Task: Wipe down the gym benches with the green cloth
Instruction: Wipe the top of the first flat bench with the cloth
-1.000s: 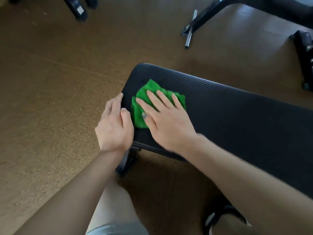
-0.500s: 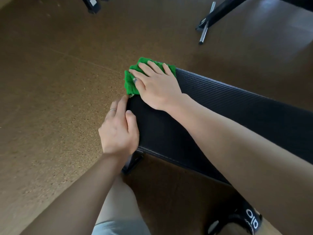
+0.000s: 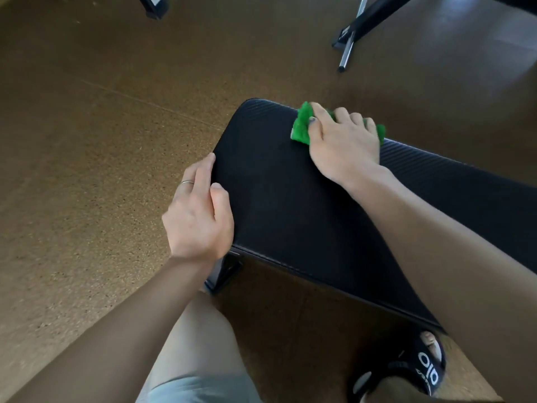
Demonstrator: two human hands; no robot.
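Observation:
A black padded gym bench (image 3: 290, 205) with a ribbed surface runs from the centre toward the right edge. The green cloth (image 3: 302, 126) lies bunched on the bench's far edge, mostly covered by my right hand (image 3: 343, 146), which presses flat on it with fingers curled over the edge. My left hand (image 3: 197, 213) grips the bench's near-left end, thumb on top and fingers down the side; a ring shows on one finger.
The floor is brown speckled cork. A black frame foot with a chrome bar (image 3: 348, 42) stands at the upper right, another black foot (image 3: 154, 5) at the top. The bench's leg (image 3: 223, 271) is beneath my left hand. My knee and a black slide sandal (image 3: 418, 367) are below.
My right hand has slid the green cloth from the bench's left end corner rightward along the far edge. My left hand keeps its hold on the end.

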